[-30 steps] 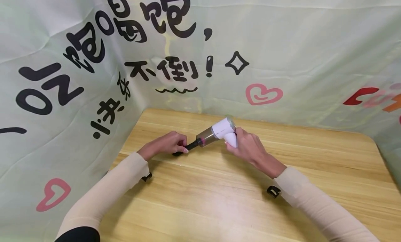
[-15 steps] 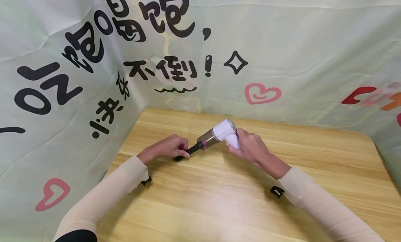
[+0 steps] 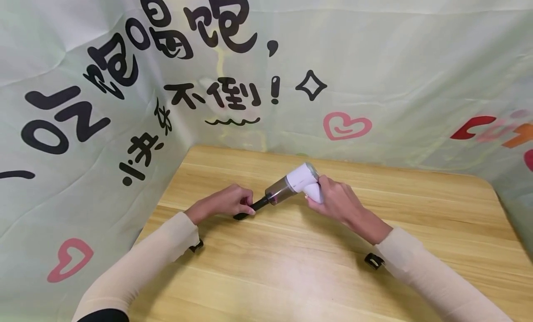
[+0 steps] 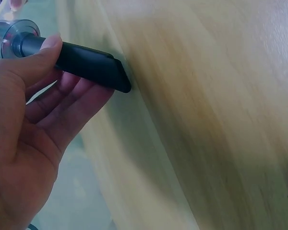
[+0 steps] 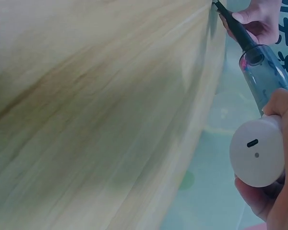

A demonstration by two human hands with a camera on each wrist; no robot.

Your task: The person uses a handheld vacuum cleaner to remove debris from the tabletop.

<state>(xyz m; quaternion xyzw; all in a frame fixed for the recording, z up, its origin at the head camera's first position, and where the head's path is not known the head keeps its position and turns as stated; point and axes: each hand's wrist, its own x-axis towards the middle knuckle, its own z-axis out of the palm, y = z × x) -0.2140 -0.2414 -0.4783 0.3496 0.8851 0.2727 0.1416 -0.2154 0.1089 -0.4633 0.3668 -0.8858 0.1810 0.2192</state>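
Observation:
A white handheld vacuum cleaner (image 3: 300, 177) with a see-through dust cup (image 3: 280, 191) is held between both hands, its nozzle slanting down to the left over the table. My right hand (image 3: 342, 202) grips the white handle; in the right wrist view the round white end of the handle (image 5: 256, 152) pokes out of the grip. My left hand (image 3: 230, 202) pinches the black crevice nozzle (image 4: 89, 63), thumb on one side and fingers on the other. The flat slanted nozzle tip shows past the fingers in the left wrist view.
A wooden table (image 3: 291, 266) spreads beneath both arms. Pale fabric walls (image 3: 395, 72) with black lettering and pink hearts rise behind it and along its left. A black wrist mount (image 3: 374, 261) hangs under the right sleeve, another (image 3: 196, 246) under the left.
Both hands and the vacuum cleaner have shifted slightly right and nearer to me in the head view. The grip of each hand stays the same.

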